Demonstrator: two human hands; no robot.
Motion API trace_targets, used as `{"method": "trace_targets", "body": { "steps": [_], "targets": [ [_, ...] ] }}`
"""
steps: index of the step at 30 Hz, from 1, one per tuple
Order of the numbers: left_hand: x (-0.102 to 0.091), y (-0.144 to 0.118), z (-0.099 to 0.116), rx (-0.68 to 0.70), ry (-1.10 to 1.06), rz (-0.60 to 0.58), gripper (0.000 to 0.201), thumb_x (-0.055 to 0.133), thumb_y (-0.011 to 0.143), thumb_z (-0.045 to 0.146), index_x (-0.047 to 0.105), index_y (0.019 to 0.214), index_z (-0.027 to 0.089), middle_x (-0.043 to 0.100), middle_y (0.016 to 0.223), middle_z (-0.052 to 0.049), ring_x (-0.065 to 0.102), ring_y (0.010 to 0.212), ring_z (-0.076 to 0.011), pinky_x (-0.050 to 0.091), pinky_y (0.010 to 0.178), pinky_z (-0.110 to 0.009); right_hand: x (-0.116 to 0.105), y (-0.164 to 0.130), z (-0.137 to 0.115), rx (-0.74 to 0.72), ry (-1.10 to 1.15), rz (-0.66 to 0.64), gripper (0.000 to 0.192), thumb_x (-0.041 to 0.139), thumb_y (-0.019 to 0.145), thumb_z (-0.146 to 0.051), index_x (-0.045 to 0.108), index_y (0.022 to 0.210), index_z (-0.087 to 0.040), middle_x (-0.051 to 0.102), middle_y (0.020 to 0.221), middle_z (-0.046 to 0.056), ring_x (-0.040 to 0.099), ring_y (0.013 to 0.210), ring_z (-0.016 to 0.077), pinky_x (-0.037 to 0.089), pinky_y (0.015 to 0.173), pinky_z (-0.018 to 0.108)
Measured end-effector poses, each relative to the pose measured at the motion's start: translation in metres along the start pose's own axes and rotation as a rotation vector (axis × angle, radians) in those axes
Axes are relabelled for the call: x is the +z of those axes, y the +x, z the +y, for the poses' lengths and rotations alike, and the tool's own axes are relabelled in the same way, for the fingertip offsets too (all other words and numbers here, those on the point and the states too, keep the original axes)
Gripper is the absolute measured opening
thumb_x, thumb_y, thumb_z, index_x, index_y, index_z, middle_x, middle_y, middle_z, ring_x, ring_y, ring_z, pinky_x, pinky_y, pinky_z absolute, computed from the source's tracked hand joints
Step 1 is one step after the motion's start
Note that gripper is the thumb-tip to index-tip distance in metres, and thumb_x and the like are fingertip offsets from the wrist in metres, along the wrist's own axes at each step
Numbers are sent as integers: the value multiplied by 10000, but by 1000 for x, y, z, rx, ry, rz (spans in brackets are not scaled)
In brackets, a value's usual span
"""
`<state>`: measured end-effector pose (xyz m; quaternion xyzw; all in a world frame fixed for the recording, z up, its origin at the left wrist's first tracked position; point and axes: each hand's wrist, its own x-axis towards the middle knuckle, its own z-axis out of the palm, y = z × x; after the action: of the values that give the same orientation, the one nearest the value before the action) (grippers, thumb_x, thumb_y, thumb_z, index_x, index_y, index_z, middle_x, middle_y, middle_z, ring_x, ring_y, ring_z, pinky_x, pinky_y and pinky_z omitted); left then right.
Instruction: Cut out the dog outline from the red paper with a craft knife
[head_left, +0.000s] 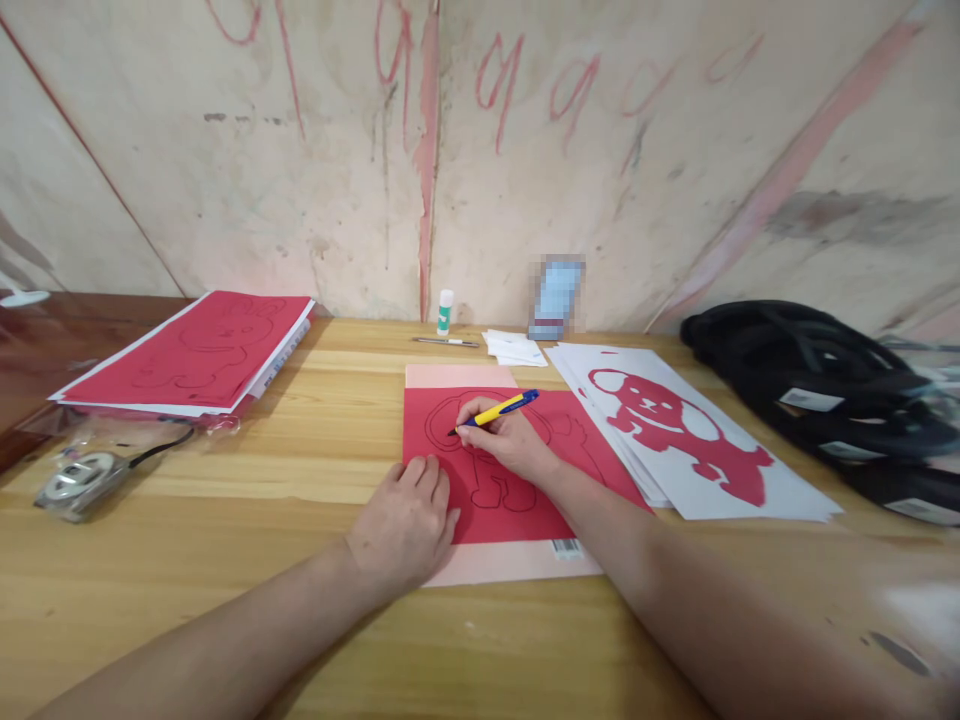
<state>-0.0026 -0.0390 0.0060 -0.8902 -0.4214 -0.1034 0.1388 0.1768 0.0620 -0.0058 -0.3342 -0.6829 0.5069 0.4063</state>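
Right hand [504,437] gripping yellow-blue knife [496,411] on red sheet [517,470]; left hand [405,520] flat, pinning it. White cutout sheets [697,440] just beside, glue stick [445,311] behind.

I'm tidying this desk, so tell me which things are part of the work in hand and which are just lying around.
In use:
right hand gripping the yellow-and-blue knife
left hand pressing the red sheet
pink mat underneath

Lying about:
glue stick
pen
stack of red sheets
finished bear cutout
black bag
tape measure
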Motion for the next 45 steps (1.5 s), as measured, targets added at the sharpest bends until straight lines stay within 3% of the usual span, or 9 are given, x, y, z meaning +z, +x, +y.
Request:
{"method": "trace_targets", "body": {
  "steps": [4, 8, 15, 30, 45],
  "targets": [
    [1, 2, 1, 3, 5, 1, 346, 456, 888, 264, 660, 1041, 31, 657, 1070, -212, 585, 935, -303, 489, 785, -429, 1, 2, -3, 9, -10, 69, 167, 672, 713, -282, 572, 804, -183, 563, 718, -11, 519, 644, 118, 422, 626, 270],
    [2, 2, 1, 5, 15, 19, 320, 460, 886, 254, 666, 998, 37, 662, 1035, -214, 583, 917, -302, 485, 761, -427, 6, 4, -22, 27, -51, 101, 194, 690, 666, -275, 585, 799, -180, 585, 767, -1, 532, 689, 125, 433, 654, 275],
    [4, 1, 1, 6, 0, 33, 263, 465, 885, 234, 663, 921, 65, 661, 983, -204, 581, 872, -291, 478, 717, -422, 16, 8, -54, 107, -122, 50, 127, 636, 697, -272, 550, 731, -184, 526, 613, -35, 482, 552, 102, 405, 556, 256],
    [2, 3, 3, -25, -10, -17, 345, 464, 886, 267, 662, 1042, 30, 642, 1130, -229, 562, 1027, -307, 465, 851, -422, 19, 12, -6, -12, -107, 20, 71, 588, 662, -215, 531, 690, -183, 513, 626, -27, 466, 580, 110, 380, 569, 250],
    [2, 3, 2, -11, 3, 2, 334, 437, 884, 249, 669, 1007, 43, 653, 1118, -224, 581, 1003, -313, 485, 808, -424, 19, 9, -15, -59, -221, -15, 64, 552, 677, -154, 510, 652, -195, 525, 622, -21, 465, 582, 110, 368, 562, 240]
  ]
}}
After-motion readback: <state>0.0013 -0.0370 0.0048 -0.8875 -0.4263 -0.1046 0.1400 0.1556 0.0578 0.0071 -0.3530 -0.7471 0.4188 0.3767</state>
